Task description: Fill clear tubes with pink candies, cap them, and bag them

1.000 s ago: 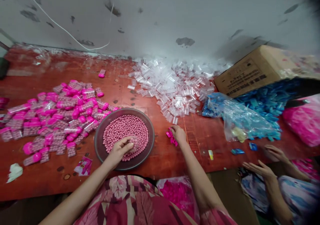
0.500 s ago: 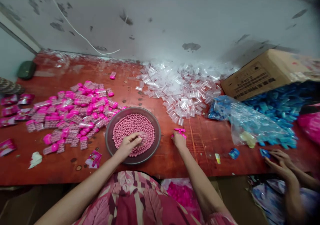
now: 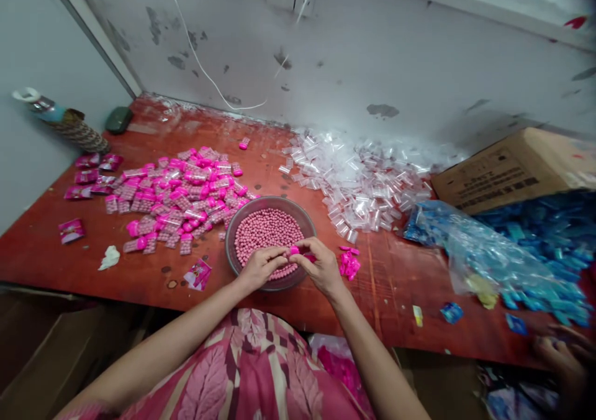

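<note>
The right hand (image 3: 322, 266) has come from the loose caps (image 3: 349, 263), pinching a pink cap (image 3: 293, 250) over the bowl (image 3: 230, 245) by the left hand (image 3: 259, 267), whose grip I cannot tell, so capping seems under way

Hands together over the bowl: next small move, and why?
Probably press the pink cap on with the right hand: it sits between that hand and the left hand over the bowl of beads, and capped bottles lie nearby. Any held bottle is unclear.
</note>
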`<move>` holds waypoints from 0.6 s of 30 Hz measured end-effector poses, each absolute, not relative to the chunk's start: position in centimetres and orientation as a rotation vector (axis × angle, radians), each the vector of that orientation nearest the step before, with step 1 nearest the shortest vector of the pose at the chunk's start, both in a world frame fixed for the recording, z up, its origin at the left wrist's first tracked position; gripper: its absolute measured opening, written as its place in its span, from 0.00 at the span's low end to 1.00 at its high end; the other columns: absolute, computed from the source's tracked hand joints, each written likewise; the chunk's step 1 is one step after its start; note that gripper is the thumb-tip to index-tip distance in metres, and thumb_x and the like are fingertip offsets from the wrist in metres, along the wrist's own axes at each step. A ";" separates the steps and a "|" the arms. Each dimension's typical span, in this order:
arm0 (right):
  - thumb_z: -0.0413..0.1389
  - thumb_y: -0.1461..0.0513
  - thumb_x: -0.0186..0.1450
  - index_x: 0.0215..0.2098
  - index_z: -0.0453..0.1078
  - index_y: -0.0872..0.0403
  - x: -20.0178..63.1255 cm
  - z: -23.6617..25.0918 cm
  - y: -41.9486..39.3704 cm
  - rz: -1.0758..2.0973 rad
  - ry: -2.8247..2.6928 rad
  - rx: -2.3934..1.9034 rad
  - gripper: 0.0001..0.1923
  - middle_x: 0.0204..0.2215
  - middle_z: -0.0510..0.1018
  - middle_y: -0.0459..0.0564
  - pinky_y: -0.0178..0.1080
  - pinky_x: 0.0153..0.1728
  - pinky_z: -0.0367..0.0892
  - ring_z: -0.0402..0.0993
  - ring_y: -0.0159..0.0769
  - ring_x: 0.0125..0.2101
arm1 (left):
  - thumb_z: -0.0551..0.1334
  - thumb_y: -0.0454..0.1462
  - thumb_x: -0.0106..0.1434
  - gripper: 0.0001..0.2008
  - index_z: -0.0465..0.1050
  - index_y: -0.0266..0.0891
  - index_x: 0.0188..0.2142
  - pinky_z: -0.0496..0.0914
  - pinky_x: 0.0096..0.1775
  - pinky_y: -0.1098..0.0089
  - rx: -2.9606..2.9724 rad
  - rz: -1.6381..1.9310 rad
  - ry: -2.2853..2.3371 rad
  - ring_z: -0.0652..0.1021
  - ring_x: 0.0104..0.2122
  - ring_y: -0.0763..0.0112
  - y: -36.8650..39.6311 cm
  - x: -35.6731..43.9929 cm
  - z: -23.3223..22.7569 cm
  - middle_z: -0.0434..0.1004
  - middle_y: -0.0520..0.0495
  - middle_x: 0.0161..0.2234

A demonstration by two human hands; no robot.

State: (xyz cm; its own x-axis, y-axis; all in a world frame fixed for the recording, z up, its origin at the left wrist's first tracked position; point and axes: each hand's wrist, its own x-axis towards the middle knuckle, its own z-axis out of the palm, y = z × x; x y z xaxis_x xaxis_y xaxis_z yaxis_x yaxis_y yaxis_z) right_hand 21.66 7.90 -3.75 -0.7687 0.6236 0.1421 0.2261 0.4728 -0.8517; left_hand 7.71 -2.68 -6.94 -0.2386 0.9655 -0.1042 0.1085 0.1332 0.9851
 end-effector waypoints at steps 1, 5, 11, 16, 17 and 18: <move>0.54 0.59 0.59 0.35 0.67 0.54 21.5 -3.8 7.7 1.221 -2.311 -0.689 0.08 0.29 0.71 0.48 0.33 0.33 0.63 0.67 0.31 0.30 | 0.56 0.39 0.59 0.13 0.73 0.39 0.42 0.65 0.41 0.69 1.110 1.226 1.543 0.74 0.39 0.65 -2.9 7.6 -6.8 0.76 0.45 0.38; 0.53 0.59 0.60 0.34 0.67 0.54 21.6 -3.7 7.2 1.210 -2.404 -0.631 0.07 0.27 0.69 0.47 0.33 0.31 0.61 0.65 0.31 0.29 | 0.55 0.40 0.60 0.13 0.74 0.39 0.40 0.65 0.40 0.70 1.148 1.243 1.590 0.74 0.37 0.67 -3.8 7.3 -6.3 0.76 0.45 0.37; 0.51 0.59 0.61 0.32 0.64 0.54 22.3 -2.8 6.0 1.157 -2.488 -0.628 0.05 0.26 0.65 0.47 0.34 0.30 0.60 0.62 0.32 0.28 | 0.54 0.40 0.60 0.13 0.74 0.42 0.40 0.65 0.37 0.72 1.328 1.192 1.584 0.74 0.34 0.68 -4.0 7.2 -4.8 0.77 0.47 0.34; 0.54 0.58 0.60 0.31 0.66 0.53 21.9 -3.3 5.6 1.208 -2.433 -0.672 0.06 0.25 0.66 0.47 0.34 0.30 0.60 0.62 0.32 0.27 | 0.56 0.40 0.59 0.12 0.75 0.42 0.38 0.65 0.36 0.71 1.317 1.189 1.600 0.74 0.32 0.68 -4.0 7.1 -4.5 0.77 0.47 0.33; 0.55 0.58 0.59 0.31 0.67 0.53 21.8 -3.4 5.7 1.256 -2.379 -0.699 0.06 0.25 0.66 0.47 0.35 0.30 0.61 0.63 0.32 0.27 | 0.56 0.40 0.58 0.12 0.75 0.42 0.38 0.66 0.37 0.70 1.230 1.221 1.594 0.74 0.32 0.68 -4.0 7.1 -4.7 0.77 0.47 0.33; 0.56 0.58 0.57 0.32 0.69 0.53 21.7 -3.6 5.8 1.331 -2.298 -0.737 0.07 0.25 0.68 0.47 0.35 0.31 0.62 0.64 0.32 0.28 | 0.57 0.40 0.57 0.12 0.75 0.41 0.38 0.66 0.36 0.70 1.109 1.258 1.572 0.74 0.32 0.67 -3.9 7.2 -4.9 0.77 0.46 0.33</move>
